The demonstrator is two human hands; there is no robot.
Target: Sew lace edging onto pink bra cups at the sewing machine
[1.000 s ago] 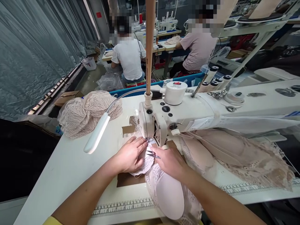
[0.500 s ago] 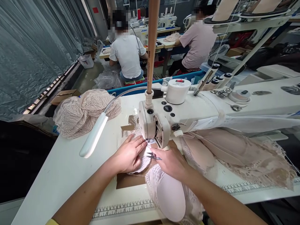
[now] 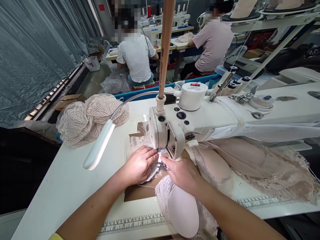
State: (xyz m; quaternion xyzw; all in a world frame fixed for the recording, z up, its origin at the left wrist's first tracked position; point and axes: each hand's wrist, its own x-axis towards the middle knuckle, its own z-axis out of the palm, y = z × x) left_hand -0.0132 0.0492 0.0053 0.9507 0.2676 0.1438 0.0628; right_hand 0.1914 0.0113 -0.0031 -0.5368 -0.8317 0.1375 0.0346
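Observation:
My left hand [image 3: 142,164] lies flat, fingers stretched forward, on white lace fabric [image 3: 151,175] beside the sewing machine's [image 3: 162,133] presser foot. Between the thumb and fingers of my right hand [image 3: 183,172] is a small pair of thread snips [image 3: 163,166], its blades pointing left. That hand's fingertips rest near the needle area; its curled fingers are partly hidden. More lace [image 3: 140,141] lies behind my left fingers. A padded bra cup [image 3: 183,210] with lace edging hangs over the table's front edge, below my right hand. The needle itself is hidden.
A lamp [image 3: 99,145] on a bendy neck hangs left of the machine head. Bundled lace [image 3: 93,120] sits at the table's back left. Beige lace bra pieces [image 3: 240,160] lie under the machine arm. A printed ruler [image 3: 135,224] runs along the front. Two people work beyond.
The white lace piece has slid away under the machine; less shows by my left hand and more lace lies behind it. My right hand keeps the snips. The view has shifted slightly.

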